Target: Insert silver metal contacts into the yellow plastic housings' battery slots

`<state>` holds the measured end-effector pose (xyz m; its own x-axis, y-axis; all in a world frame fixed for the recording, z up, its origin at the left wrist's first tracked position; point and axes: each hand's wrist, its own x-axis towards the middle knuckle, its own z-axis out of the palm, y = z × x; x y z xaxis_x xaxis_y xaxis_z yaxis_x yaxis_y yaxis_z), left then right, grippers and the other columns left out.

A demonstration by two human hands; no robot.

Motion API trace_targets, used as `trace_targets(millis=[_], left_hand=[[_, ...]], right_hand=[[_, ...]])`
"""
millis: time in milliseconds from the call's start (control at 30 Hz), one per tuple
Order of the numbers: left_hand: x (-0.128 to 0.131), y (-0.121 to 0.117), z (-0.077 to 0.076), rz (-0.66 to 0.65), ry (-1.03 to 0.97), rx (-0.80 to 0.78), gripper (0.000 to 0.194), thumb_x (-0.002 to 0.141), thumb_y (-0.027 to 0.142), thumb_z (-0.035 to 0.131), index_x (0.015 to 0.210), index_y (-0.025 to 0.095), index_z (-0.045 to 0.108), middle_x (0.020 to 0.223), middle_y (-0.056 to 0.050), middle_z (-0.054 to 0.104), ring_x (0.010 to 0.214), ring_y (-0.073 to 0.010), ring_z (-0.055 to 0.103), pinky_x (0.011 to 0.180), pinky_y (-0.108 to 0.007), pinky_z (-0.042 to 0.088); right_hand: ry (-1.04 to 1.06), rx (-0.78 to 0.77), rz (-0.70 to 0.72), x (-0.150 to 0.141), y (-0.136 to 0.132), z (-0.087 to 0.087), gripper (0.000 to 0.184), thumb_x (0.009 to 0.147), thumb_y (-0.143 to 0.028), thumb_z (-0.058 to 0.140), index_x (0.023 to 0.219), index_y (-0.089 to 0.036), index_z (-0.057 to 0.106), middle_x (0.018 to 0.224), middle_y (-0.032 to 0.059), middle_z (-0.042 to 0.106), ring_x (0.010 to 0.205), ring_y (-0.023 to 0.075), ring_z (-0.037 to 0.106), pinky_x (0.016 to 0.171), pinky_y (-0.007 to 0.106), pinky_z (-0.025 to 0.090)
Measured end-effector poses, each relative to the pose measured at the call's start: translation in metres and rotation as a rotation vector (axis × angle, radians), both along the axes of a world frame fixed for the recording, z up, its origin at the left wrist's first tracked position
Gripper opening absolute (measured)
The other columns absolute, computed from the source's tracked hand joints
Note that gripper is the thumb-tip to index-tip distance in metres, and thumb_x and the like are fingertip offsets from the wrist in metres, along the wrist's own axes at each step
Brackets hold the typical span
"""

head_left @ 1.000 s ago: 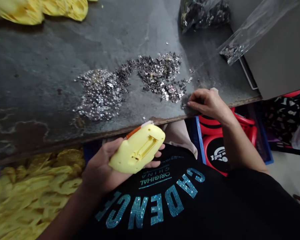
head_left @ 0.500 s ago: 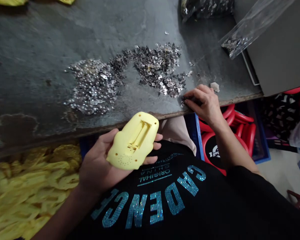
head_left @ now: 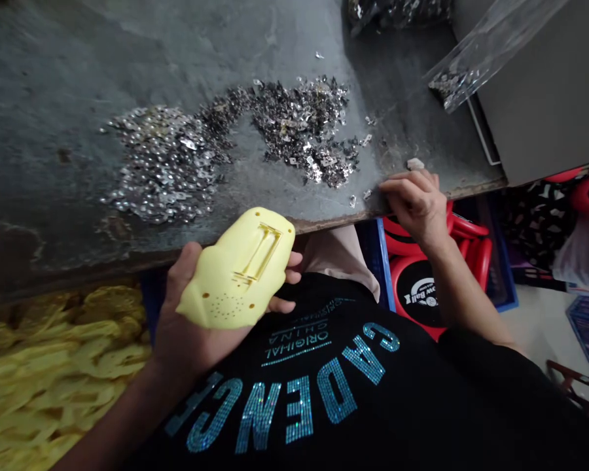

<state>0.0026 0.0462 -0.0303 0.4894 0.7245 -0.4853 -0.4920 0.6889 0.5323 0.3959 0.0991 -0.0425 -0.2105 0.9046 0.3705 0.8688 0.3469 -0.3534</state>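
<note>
A long, dark, scuffed metal table (head_left: 53,163) filling the upper half of the view, with rust along its near edge. Beyond the table's far right corner, a grey box (head_left: 544,98). Below the table's near edge at left, a mass of yellow plastic pieces (head_left: 53,373). Below the same edge at right, stacked red round stools (head_left: 417,294) in a blue crate (head_left: 505,275), and directly under the edge, a black shirt (head_left: 275,405) with teal rhinestone lettering on the person's own front.

On the table, two spreading heaps of small silver metal pieces, the larger (head_left: 167,163) left of centre and the darker (head_left: 299,124) right of centre, almost touching. Near the table's far edge, a clear plastic bag (head_left: 491,52) with a few metal pieces in its corner.

Just below the table's near edge, a yellow plastic casing (head_left: 235,268) lying on the left hand (head_left: 191,347), its ribbed inner face up, the fingers (head_left: 294,260) spread under and around it in a loose, open cradle. At the table's near edge, the right hand (head_left: 417,203), its fingers (head_left: 407,186) curled narrow over the rim, just beside a few loose metal pieces (head_left: 366,195). Anything tiny between those fingertips: impossible to tell.
</note>
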Motion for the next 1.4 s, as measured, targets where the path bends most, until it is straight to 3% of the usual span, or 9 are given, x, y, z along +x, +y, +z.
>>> trace_targets(millis=[100,267,467,600,767,867,1000,1133,1400], left_hand=[[0.000,-0.002,-0.006,-0.009,-0.007,0.021,0.081,0.110,0.069,0.065,0.167,0.013,0.071,0.153,-0.024,0.082,0.123,-0.0423,0.086,0.081,-0.041,0.078],[0.005,-0.005,-0.003,-0.108,-0.075,0.023,0.085,0.106,0.068,0.072,0.176,0.021,0.062,0.172,-0.019,0.071,0.148,-0.0479,0.076,0.103,-0.049,0.075],[0.031,-0.009,0.013,0.010,-0.125,0.008,0.070,0.101,0.049,0.079,0.163,0.017,0.071,0.142,-0.017,0.088,0.123,-0.0367,0.089,0.111,-0.046,0.070],[0.033,-0.009,0.014,-0.008,-0.172,-0.003,0.072,0.096,0.049,0.085,0.158,0.016,0.072,0.140,-0.018,0.089,0.122,-0.0373,0.088,0.114,-0.049,0.067],[0.032,-0.014,0.009,-0.046,-0.185,0.028,0.083,0.098,0.055,0.083,0.169,0.017,0.064,0.141,-0.020,0.087,0.130,-0.0417,0.085,0.119,-0.055,0.064],[0.033,-0.018,0.009,-0.008,-0.206,0.044,0.076,0.097,0.053,0.084,0.163,0.019,0.069,0.143,-0.016,0.087,0.137,-0.0404,0.083,0.121,-0.054,0.064],[0.030,-0.022,0.010,0.007,-0.205,0.042,0.060,0.094,0.052,0.088,0.144,0.020,0.079,0.134,-0.012,0.090,0.129,-0.0377,0.086,0.117,-0.053,0.068],[0.026,-0.023,0.013,-0.002,-0.186,0.046,0.063,0.092,0.056,0.090,0.144,0.021,0.079,0.131,-0.012,0.090,0.129,-0.0412,0.086,0.113,-0.054,0.068],[0.029,-0.024,0.014,0.022,-0.223,0.051,0.055,0.094,0.055,0.089,0.135,0.018,0.082,0.128,-0.014,0.091,0.119,-0.0382,0.088,0.111,-0.054,0.070]], right_hand=[[0.079,-0.012,-0.043,-0.012,-0.004,0.003,0.018,0.113,-0.038,0.066,0.112,-0.029,0.082,0.108,0.0067,0.082,0.108,0.0321,0.075,0.106,0.055,0.055],[0.021,-0.047,-0.059,-0.031,0.000,0.005,0.014,0.108,-0.038,0.073,0.103,-0.028,0.082,0.101,0.0084,0.079,0.107,0.0349,0.074,0.101,0.057,0.058],[0.070,-0.059,-0.005,-0.016,0.002,0.002,0.012,0.108,-0.037,0.076,0.107,-0.028,0.085,0.103,0.0094,0.080,0.104,0.0345,0.073,0.099,0.058,0.059],[0.179,0.041,0.007,-0.024,-0.003,0.019,0.005,0.106,-0.032,0.081,0.104,-0.033,0.086,0.095,0.0054,0.081,0.094,0.0315,0.075,0.089,0.052,0.061],[0.363,-0.011,0.343,-0.075,-0.015,0.060,0.011,0.107,-0.027,0.083,0.113,-0.036,0.085,0.103,-0.0005,0.087,0.091,0.0265,0.082,0.089,0.048,0.065],[0.349,-0.078,0.529,-0.100,-0.013,0.069,0.009,0.111,-0.025,0.080,0.115,-0.033,0.082,0.108,0.0011,0.089,0.094,0.0248,0.082,0.088,0.046,0.063],[0.277,-0.096,0.561,-0.113,-0.008,0.068,0.007,0.115,-0.031,0.074,0.115,-0.030,0.081,0.110,0.0027,0.089,0.099,0.0251,0.083,0.091,0.045,0.062],[0.256,-0.120,0.567,-0.117,-0.007,0.066,0.009,0.115,-0.036,0.073,0.115,-0.031,0.080,0.107,0.0035,0.087,0.095,0.0248,0.080,0.091,0.045,0.063],[0.092,0.108,0.668,-0.118,-0.007,0.065,0.017,0.116,-0.022,0.069,0.128,-0.033,0.075,0.118,0.0020,0.085,0.098,0.0210,0.077,0.088,0.041,0.061]])
